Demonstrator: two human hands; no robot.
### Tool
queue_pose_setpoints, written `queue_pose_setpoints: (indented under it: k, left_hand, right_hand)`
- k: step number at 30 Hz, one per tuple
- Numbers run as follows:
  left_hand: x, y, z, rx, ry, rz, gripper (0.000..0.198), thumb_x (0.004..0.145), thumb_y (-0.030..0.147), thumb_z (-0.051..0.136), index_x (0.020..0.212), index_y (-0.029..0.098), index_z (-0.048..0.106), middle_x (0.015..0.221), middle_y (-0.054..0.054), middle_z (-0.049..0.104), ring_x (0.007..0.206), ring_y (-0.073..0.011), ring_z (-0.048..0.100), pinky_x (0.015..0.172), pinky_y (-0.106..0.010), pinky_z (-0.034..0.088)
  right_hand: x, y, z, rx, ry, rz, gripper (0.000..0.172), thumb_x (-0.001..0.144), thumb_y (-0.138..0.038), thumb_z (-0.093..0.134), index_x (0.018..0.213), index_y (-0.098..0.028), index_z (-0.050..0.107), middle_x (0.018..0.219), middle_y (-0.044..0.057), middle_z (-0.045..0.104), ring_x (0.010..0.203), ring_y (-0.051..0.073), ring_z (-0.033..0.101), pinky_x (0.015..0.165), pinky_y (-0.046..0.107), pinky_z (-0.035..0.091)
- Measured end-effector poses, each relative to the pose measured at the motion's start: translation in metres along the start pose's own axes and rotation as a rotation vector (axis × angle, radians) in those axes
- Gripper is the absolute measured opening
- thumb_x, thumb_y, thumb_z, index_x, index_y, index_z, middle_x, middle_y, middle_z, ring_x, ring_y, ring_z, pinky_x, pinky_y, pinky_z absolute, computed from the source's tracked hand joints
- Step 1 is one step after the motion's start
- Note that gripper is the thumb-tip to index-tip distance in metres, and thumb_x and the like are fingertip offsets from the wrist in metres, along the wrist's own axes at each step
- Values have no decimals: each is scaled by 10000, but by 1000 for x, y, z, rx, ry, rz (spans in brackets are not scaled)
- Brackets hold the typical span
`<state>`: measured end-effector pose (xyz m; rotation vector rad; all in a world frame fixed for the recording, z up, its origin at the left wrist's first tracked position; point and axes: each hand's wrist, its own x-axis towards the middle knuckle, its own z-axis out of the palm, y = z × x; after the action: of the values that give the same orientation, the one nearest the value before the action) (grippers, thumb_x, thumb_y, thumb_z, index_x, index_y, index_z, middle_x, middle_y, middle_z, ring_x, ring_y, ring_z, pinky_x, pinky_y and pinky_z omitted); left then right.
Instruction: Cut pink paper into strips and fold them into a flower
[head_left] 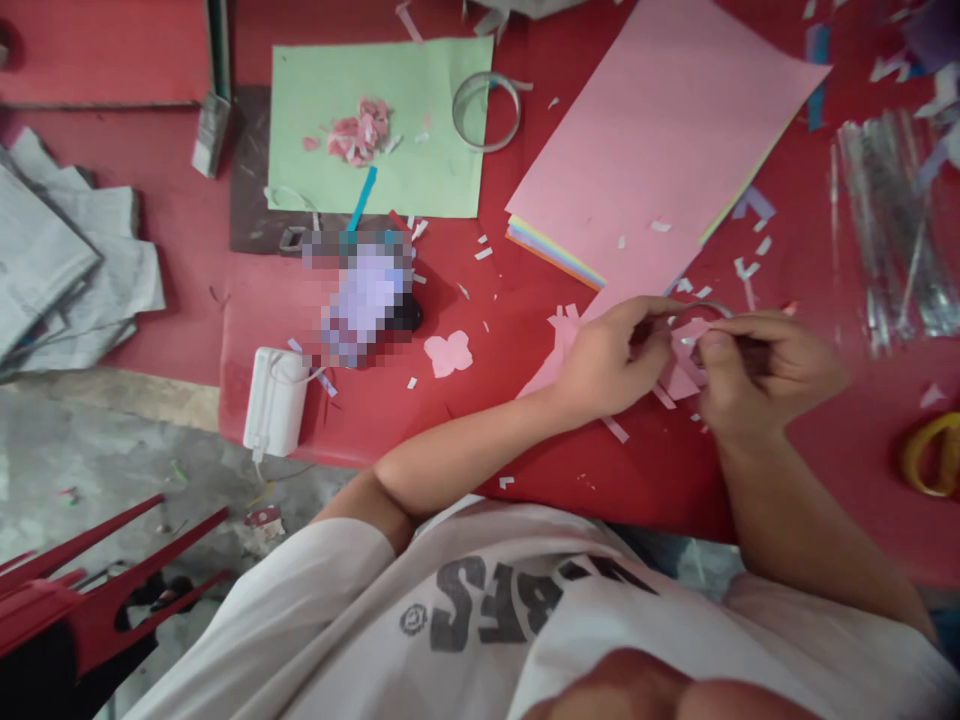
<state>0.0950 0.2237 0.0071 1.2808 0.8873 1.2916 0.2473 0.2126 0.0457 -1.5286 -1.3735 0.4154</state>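
Over the red table, my left hand [611,360] and my right hand [765,365] meet at a small piece of pink paper [686,360]. The fingers of both hands are closed around its edges. A thin curved strip, maybe part of a tape ring, arches between the hands; its detail is blurred. Behind them lies a stack of coloured sheets [660,130] with pink on top. A pink paper flower [448,354] rests to the left of my left hand. Pink strips lie under and beside my left hand.
A green sheet [427,180] bears pink scraps [364,132] and a tape ring [486,112]. Further left are a box cutter [211,130], newspapers [45,260], a phone [367,300] and a white power bank [275,400]. Clear-wrapped sticks [892,230] and yellow-handled scissors [930,455] lie right.
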Motion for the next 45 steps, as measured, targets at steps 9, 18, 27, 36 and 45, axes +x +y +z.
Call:
queue_pose_setpoints:
  k: [9, 18, 27, 36, 45]
  left_hand:
    - [6, -16, -8, 117, 66, 70, 200, 1089, 209, 609, 1271, 236, 687, 1056, -65, 755, 932, -199, 751, 854, -361, 624]
    - [12, -18, -17, 113, 111, 114, 314, 912, 116, 687, 1211, 207, 719, 1013, -71, 765, 889, -194, 754, 832, -344, 629]
    - [13, -14, -19, 205, 141, 210, 462, 902, 111, 688, 1345, 238, 656, 1064, -68, 760, 960, -198, 781, 872, -338, 649]
    - [16, -11, -23, 222, 139, 223, 346, 956, 237, 760, 1291, 232, 674, 955, -44, 763, 846, -182, 757, 827, -341, 611]
    - [20, -20, -27, 251, 152, 203, 376, 968, 459, 785, 1283, 285, 675, 957, -47, 721, 821, -199, 715, 779, -367, 627]
  right_hand:
    - [12, 10, 3, 284, -33, -170, 316, 1072, -657, 694, 1035, -365, 809, 1024, 31, 702, 718, 203, 688, 676, 448, 609]
    - [24, 15, 5, 453, -231, -128, 541, 958, -855, 715, 1027, -319, 736, 1042, 33, 740, 852, 220, 730, 752, 402, 631]
    - [23, 13, 19, 464, -299, -87, 531, 734, -532, 916, 1100, -343, 581, 885, -35, 727, 783, 214, 694, 746, 403, 605]
    - [23, 21, 24, 414, -257, -197, 372, 870, -415, 847, 1134, -336, 596, 876, -42, 680, 815, 210, 699, 797, 415, 621]
    - [18, 12, 22, 308, -284, -136, 383, 939, -455, 848, 1224, -336, 621, 918, -17, 723, 849, 219, 700, 857, 427, 645]
